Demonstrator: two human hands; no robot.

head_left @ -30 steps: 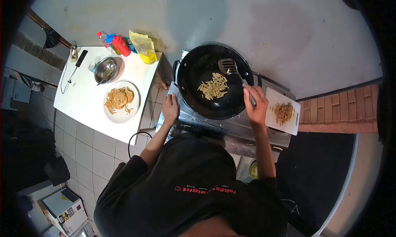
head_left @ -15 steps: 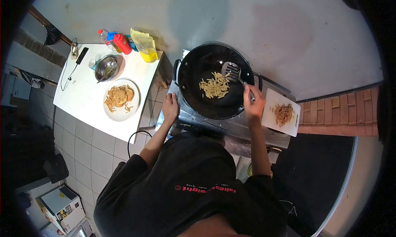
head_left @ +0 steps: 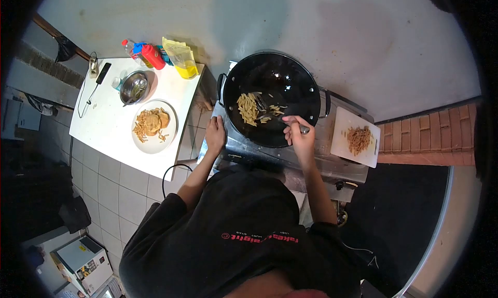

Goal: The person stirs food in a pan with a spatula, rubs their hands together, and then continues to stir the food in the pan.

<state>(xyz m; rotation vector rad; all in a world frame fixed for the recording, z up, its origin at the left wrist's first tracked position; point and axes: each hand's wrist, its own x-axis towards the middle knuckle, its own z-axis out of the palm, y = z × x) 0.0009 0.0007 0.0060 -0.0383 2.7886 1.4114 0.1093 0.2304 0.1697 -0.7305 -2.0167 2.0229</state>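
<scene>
In the head view, my right hand [head_left: 300, 136] is closed around the handle of a slotted spatula [head_left: 261, 102]. Its blade is down in the black wok [head_left: 290, 75], among pale yellow food strips [head_left: 248, 110]. Most of the strips lie in a heap at the wok's left side, with a few loose ones nearer the blade. My left hand [head_left: 215, 136] lies with fingers extended on the stove's metal top [head_left: 241, 147], just below the wok's left handle; it holds nothing.
A white cutting board [head_left: 340, 135] with browned strips [head_left: 359, 140] sits right of the wok. On the white table [head_left: 104, 135] at left are a plate [head_left: 146, 147] of food, a metal bowl [head_left: 128, 85], a red bottle [head_left: 152, 55] and a yellow pouch [head_left: 181, 58]. A wall [head_left: 342, 39] rises behind.
My right hand has moved left and slightly down, sweeping the spatula from the wok's right side to its left. The pale strips have shifted left. My left hand has stayed put.
</scene>
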